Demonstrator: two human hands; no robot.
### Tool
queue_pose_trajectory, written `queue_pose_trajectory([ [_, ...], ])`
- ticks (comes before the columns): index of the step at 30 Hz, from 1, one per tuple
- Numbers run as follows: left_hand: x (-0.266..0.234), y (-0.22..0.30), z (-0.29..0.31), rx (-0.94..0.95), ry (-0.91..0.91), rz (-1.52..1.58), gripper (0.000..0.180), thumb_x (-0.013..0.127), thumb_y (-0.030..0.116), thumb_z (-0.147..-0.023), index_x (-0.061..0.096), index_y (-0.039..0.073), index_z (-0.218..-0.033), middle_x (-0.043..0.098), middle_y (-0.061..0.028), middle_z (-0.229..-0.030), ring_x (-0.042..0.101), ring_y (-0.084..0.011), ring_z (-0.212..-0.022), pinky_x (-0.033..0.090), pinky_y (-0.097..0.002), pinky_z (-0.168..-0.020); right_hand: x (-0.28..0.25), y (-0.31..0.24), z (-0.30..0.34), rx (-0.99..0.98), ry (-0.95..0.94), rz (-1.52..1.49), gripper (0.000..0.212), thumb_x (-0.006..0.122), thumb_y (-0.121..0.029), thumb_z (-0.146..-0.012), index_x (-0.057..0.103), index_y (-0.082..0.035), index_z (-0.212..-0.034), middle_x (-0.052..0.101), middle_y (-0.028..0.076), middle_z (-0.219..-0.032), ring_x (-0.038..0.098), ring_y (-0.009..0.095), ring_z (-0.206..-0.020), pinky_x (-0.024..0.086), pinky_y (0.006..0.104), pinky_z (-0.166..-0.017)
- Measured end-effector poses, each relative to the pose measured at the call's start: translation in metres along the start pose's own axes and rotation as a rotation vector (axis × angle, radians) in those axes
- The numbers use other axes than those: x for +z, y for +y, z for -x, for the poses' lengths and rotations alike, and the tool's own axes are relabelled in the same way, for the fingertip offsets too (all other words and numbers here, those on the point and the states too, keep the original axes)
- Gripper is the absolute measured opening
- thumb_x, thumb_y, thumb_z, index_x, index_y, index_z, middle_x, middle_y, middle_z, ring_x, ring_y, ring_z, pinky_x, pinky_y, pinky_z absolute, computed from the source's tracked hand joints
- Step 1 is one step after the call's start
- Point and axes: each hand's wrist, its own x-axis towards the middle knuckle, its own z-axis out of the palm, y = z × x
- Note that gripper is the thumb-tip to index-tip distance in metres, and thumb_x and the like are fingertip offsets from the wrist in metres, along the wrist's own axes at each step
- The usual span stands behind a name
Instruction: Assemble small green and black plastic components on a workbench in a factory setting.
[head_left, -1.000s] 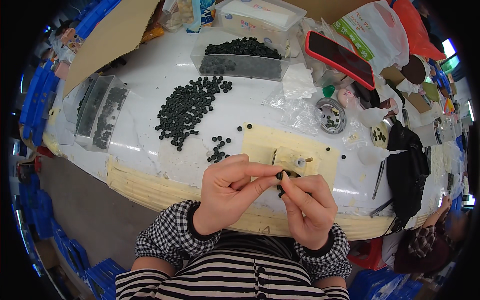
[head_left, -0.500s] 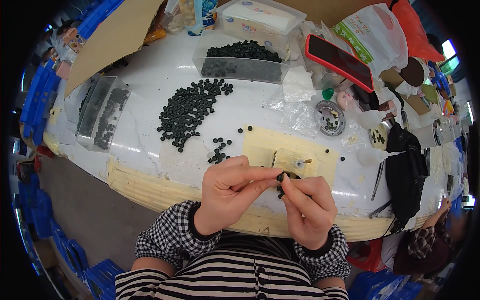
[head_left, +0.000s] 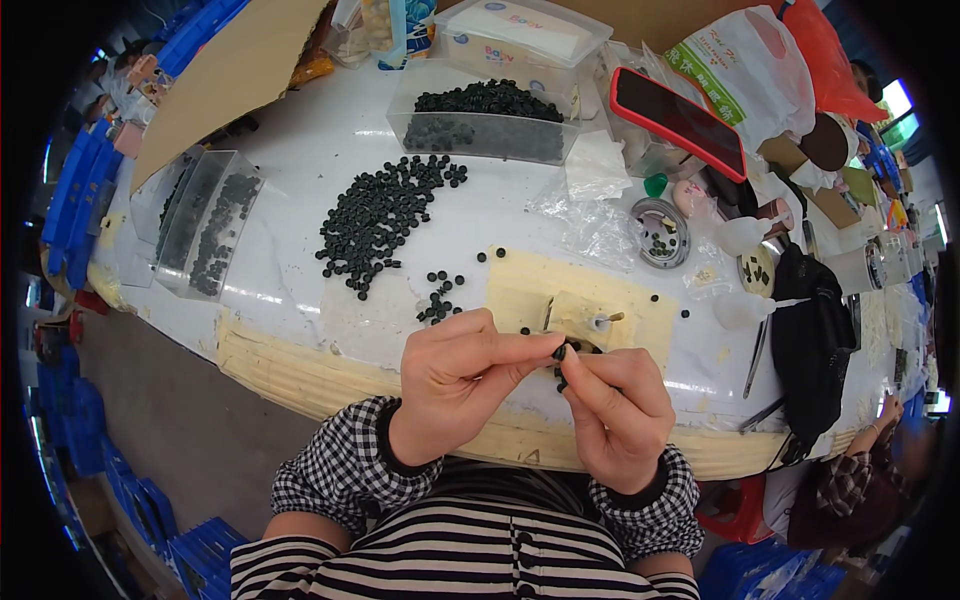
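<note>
Between left grip point(head_left: 455, 370) and right grip point(head_left: 625, 415) sits a black piece point(head_left: 559, 352).

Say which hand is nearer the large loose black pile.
Left: the left hand is off the near side of the pile; the right hand is farther right.

a red-cased phone point(head_left: 680, 123) rests near a white plastic bag point(head_left: 748, 68).

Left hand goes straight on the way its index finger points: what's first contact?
Likely the right hand, at its fingertips, just past the black part pinched by the left hand. Depth is unclear from this single view.
</note>
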Motion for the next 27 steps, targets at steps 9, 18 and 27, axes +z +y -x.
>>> queue_pose_trajectory([
  [9, -0.032, -0.021, -0.001, -0.08, 0.035, -0.544, 0.017, 0.068, -0.004, -0.079, 0.07, 0.002, -0.094, 0.045, -0.0032, -0.057, 0.038, -0.0113, -0.049, 0.031, -0.0252, -0.046, -0.022, 0.006, 0.008, 0.22, 0.231, 0.049, 0.034, 0.061, 0.01, -0.077, 0.066, 0.005, -0.111, 0.062, 0.011, -0.086, 0.057, 0.019, -0.074, 0.046, 0.0258, -0.064],
  [18, -0.04, -0.007, 0.008, -0.652, 0.135, 0.903, 0.031, 0.047, 0.003, -0.095, 0.048, -0.001, -0.125, 0.053, -0.0032, -0.093, 0.047, -0.0107, -0.075, 0.039, -0.0223, -0.067, -0.025, 0.004, 0.01, 0.218, 0.285, 0.088, 0.033, 0.06, 0.01, -0.078, 0.066, 0.005, -0.11, 0.061, 0.011, -0.083, 0.057, 0.017, -0.073, 0.045, 0.0253, -0.064],
  [27, -0.015, 0.019, -0.001, -1.072, 0.2, 1.178, 0.027, 0.043, 0.011, -0.1, 0.048, -0.002, -0.124, 0.059, -0.0105, -0.106, 0.053, -0.0105, -0.078, 0.046, -0.0205, -0.069, -0.028, 0.011, -0.012, 0.241, 0.095, 0.29, 0.024, 0.069, 0.001, -0.077, 0.069, -0.002, -0.101, 0.06, 0.01, -0.083, 0.055, 0.022, -0.076, 0.044, 0.0305, -0.067],
])
